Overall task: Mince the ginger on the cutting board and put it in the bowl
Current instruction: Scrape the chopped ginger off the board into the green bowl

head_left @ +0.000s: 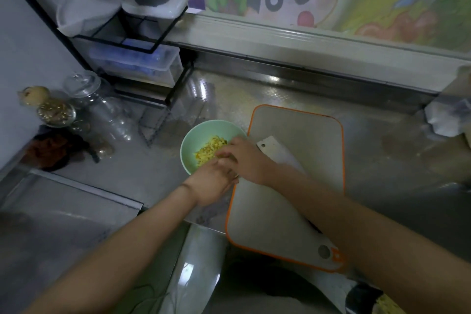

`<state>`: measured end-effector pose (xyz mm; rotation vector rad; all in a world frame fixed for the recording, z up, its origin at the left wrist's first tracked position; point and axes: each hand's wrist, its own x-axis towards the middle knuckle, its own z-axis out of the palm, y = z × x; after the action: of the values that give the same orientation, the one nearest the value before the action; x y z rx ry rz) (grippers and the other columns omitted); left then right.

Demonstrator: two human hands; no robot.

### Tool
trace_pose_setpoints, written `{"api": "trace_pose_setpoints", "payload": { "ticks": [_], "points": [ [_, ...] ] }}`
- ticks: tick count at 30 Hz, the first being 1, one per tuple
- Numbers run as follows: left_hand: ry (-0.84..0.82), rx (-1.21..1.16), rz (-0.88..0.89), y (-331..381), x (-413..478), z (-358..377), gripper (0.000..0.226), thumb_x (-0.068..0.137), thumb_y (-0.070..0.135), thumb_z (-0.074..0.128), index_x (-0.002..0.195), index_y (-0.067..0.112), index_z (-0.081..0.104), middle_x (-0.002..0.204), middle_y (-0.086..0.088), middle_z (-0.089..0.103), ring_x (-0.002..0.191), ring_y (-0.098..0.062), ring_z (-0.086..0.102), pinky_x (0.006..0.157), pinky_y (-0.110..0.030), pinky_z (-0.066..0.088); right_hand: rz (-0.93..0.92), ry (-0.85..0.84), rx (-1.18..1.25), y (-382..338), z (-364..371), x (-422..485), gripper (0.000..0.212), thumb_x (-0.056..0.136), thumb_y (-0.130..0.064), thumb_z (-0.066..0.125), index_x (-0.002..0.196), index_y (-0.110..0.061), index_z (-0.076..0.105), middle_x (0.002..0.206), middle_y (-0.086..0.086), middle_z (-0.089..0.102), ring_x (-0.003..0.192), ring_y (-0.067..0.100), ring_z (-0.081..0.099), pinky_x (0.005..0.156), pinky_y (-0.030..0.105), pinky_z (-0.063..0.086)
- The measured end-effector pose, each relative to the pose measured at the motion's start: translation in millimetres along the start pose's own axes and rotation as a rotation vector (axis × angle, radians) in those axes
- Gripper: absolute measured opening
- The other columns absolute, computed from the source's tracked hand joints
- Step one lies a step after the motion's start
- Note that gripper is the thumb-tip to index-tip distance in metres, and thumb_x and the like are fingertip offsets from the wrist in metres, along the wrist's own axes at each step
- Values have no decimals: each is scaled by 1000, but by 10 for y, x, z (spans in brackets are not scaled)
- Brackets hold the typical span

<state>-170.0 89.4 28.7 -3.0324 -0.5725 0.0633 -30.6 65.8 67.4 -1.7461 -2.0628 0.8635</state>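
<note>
Countertop (387,166), one bowl (188,146) of ginger (209,151), one board (295,122), one cleaver (274,150), left hand (213,182) touching right hand (245,160), fingers' (225,153) hold unclear

Both forearms bare to the frame edge. Thin dark line round wrist of left hand (214,181); band or crease unclear. right hand (244,158) likewise bare. Dark clothing (254,280) low in frame.

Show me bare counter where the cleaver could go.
Free: the counter right of the cutting board, and the strip behind the board. Crowded: jars left of the bowl; left hand and right hand over its rim.
</note>
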Motion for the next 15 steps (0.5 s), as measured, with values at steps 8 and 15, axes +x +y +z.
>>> {"api": "trace_pose_setpoints", "payload": {
  "ticks": [8, 15],
  "points": [
    [-369, -9, -72, 3, 27, -2, 39, 102, 22, 25, 133, 6, 43, 134, -19, 49, 123, -34, 44, 105, -41, 24, -65, -128, 111, -194, 68, 300, 17, 87, -11, 62, 96, -1, 72, 97, 14, 72, 84, 14, 56, 68, -4, 30],
    [-159, -84, -59, -99, -32, 93, 45, 94, 35, 30, 96, 11, 67, 96, -11, 69, 93, -31, 63, 88, -39, 43, 59, 70, 197, -127, 87, 327, 16, 88, -10, 61, 90, 3, 69, 90, 16, 69, 77, 16, 53, 62, 16, 31]
  ]
}}
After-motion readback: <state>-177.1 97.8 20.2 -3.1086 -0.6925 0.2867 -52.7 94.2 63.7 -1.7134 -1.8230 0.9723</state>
